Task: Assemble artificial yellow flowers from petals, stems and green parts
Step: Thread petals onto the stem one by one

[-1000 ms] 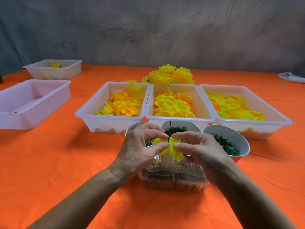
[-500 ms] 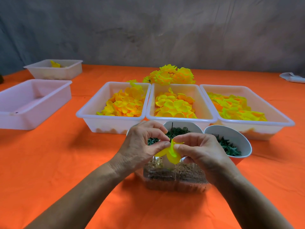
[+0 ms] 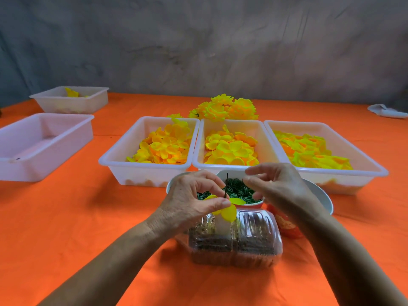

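While the left hand point(image 3: 192, 202) pinches a yellow petal piece point(image 3: 228, 212) threaded on a thin dark stem point(image 3: 226, 188), the right hand point(image 3: 278, 188) hovers just beside it, fingers loosely spread and holding nothing. Both are above a clear plastic container point(image 3: 254, 244) on the orange counter point(image 3: 66, 228), near three white bins of yellow petals point(image 3: 230, 149).

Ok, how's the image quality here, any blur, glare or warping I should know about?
Head view: even, soft lighting with faint shadows; the right hand is slightly motion-blurred, the left hand pinching the yellow petals less so; glare streaks the clear plastic container; wide-angle bowing at the tray edges.
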Demonstrator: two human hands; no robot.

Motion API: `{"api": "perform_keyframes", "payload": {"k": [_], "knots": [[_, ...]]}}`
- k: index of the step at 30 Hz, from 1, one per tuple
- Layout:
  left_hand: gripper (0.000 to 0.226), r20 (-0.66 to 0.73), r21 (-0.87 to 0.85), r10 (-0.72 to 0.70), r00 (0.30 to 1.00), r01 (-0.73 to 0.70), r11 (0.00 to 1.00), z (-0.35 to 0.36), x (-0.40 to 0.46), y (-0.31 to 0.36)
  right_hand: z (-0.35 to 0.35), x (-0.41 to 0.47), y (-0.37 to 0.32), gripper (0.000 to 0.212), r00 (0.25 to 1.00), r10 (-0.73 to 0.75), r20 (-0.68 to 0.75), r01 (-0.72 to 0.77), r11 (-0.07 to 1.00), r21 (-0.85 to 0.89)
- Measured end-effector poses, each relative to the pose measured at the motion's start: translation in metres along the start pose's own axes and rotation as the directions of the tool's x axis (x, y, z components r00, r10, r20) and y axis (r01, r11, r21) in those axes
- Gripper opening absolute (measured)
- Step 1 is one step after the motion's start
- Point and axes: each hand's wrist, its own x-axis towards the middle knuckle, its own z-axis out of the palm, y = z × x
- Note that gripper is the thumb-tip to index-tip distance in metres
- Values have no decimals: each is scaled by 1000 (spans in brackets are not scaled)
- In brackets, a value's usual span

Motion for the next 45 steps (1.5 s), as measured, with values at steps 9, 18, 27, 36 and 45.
{"api": "perform_keyframes", "payload": {"k": [9, 18, 27, 36, 45], "knots": [[10, 5, -65, -9, 1000, 9, 998, 3, 2, -9, 10, 13, 18, 14, 999, -40, 26, 41, 999, -22], [9, -12, -79, -6, 1000, 5, 997, 5, 2, -9, 30, 59, 28, 20, 973, -54, 222, 183, 768, -614], [8, -4, -104, -6, 1000, 6, 995, 5, 3, -13, 53, 70, 34, 31, 973, -54, 225, 205, 652, -730], [9, 4, -97, -2, 1000, 3, 995, 5, 3, -12, 46, 67, 39, 7, 989, -89, 115, 139, 816, -561], [9, -17, -92, -5, 1000, 3, 996, 6, 2, -11, 28, 45, 30, 6, 988, -131, 86, 142, 980, -138]]}}
